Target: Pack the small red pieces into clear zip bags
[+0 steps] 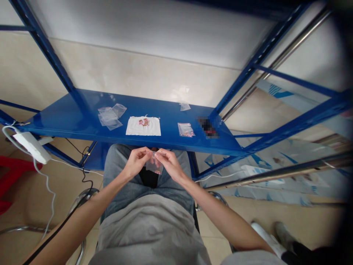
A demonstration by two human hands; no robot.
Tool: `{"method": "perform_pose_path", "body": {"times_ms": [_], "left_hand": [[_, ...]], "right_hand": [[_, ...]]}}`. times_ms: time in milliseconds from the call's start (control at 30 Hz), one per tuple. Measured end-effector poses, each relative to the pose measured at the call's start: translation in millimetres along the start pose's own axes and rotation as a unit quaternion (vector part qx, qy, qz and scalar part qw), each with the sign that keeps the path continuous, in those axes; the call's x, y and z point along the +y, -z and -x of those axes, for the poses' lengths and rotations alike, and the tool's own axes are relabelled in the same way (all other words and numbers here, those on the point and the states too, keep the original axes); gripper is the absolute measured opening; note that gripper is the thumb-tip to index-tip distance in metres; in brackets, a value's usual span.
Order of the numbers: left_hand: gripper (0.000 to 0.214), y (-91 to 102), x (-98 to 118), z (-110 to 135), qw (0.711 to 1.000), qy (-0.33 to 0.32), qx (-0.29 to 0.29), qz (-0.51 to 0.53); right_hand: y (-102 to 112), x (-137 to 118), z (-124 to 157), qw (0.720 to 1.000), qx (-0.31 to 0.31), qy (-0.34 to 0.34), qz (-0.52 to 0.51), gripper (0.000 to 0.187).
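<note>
Above my lap, in front of the shelf edge, my left hand (140, 159) and my right hand (166, 161) pinch the top of a small clear plastic bag (153, 167). The bag hangs down between them, with small pinkish bits near its bottom that I cannot make out clearly. On the blue shelf (168, 110) just beyond lies a white cloth pouch (143, 129) with small pink and brown pieces (144, 122) on top. To its right is a clear bag with pink pieces (186, 130). Several flat clear bags (110, 117) overlap at the left.
Another clear bag (185, 106) lies near the shelf's back edge, and a blurred-out dark object (208, 127) is at the right. A white power strip (32, 147) with cables hangs at the left corner. Blue uprights (49, 55) frame the shelf. Another person's feet (284, 232) show lower right.
</note>
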State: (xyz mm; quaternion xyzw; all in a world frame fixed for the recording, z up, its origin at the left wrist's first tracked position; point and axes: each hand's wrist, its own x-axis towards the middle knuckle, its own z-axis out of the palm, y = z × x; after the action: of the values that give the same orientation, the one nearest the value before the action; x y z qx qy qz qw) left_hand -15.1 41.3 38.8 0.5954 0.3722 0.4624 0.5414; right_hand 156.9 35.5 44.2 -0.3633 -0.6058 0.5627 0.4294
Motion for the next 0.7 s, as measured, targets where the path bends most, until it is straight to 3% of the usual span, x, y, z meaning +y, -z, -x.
{"method": "perform_pose_path", "body": {"times_ms": [233, 533, 700], "left_hand": [[0.035, -1.3, -2, 0, 0.999, -0.022, 0.0, -0.029], [0.035, 1.0, 2, 0, 0.997, -0.041, -0.044, -0.047], [0.035, 7.0, 4, -3, 0.999, -0.031, 0.019, -0.038]], "right_hand": [[0, 1, -2, 1.0, 0.012, 0.009, 0.0, 0.03], [1, -7, -1, 0.999, -0.031, 0.003, 0.008, 0.03], [12, -9, -7, 1.0, -0.025, 0.005, 0.007, 0.031]]}}
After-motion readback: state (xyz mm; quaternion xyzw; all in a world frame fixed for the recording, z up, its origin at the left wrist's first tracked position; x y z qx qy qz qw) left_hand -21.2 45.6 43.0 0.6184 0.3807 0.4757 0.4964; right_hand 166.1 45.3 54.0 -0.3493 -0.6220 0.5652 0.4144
